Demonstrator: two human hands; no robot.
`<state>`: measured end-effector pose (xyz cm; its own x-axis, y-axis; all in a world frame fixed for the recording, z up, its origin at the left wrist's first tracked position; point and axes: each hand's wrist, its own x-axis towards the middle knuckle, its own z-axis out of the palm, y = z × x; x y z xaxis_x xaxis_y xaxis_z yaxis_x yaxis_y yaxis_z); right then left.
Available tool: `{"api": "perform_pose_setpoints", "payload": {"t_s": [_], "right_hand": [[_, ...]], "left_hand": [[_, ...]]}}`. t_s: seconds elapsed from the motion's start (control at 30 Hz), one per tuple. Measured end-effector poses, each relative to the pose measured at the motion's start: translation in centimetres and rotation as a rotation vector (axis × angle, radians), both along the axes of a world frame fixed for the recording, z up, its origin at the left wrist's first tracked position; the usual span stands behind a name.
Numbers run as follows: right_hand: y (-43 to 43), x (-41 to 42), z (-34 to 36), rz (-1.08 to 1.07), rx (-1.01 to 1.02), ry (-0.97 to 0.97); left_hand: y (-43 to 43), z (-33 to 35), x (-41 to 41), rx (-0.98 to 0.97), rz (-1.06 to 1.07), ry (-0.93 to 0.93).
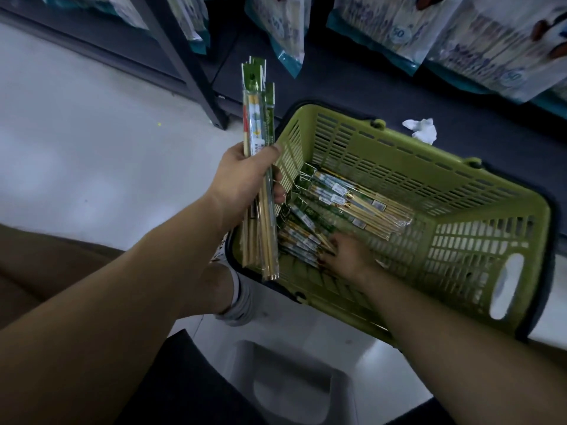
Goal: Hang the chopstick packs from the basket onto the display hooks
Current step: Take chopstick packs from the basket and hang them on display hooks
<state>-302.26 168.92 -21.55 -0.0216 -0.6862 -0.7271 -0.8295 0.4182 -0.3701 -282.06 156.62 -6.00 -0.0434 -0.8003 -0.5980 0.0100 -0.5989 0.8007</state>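
Observation:
A green plastic basket (478, 240) stands on the floor against a dark shelf base. Several chopstick packs (352, 204) with green header cards lie in a pile on its bottom. My left hand (245, 179) grips a bundle of chopstick packs (257, 118) upright, just left of the basket's rim. Down inside the basket, my right hand (346, 253) has its fingers on the lower packs (300, 240) of the pile; whether they are curled round one is not visible.
Bagged goods (399, 29) hang above the dark shelf base (352, 84). A crumpled white tissue (423, 130) lies on that base behind the basket. A grey stool (294, 381) sits below me, and my foot in a grey shoe (242, 299) is beside the basket.

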Motion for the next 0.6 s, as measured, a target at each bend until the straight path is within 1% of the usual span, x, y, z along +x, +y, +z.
{"api": "perform_pose_setpoints", "payload": {"t_s": [0.07,0.17,0.3,0.43,0.53,0.6], "right_hand": [[0.0,0.3,-0.5,-0.001,-0.025,0.058],[-0.1,0.1,-1.1,-0.002,-0.017,0.084],[0.0,0.0,-1.5,0.071,-0.090,0.163],[0.0,-0.1,-1.5,0.086,-0.096,0.168],[-0.2,-0.2,-1.3,0.139,-0.058,0.186],[-0.4,-0.5,-1.5,0.137,-0.039,0.182]], "left_hand": [[0.1,0.0,0.0,-0.003,0.001,-0.005],[0.1,-0.1,-0.2,-0.004,0.001,-0.017],[0.0,-0.1,-0.3,-0.013,0.002,-0.027],[0.1,-0.2,-0.3,-0.011,0.007,-0.030],[0.1,-0.1,-0.2,-0.014,0.006,-0.021],[0.1,-0.1,-0.2,-0.017,0.000,-0.015]]}}
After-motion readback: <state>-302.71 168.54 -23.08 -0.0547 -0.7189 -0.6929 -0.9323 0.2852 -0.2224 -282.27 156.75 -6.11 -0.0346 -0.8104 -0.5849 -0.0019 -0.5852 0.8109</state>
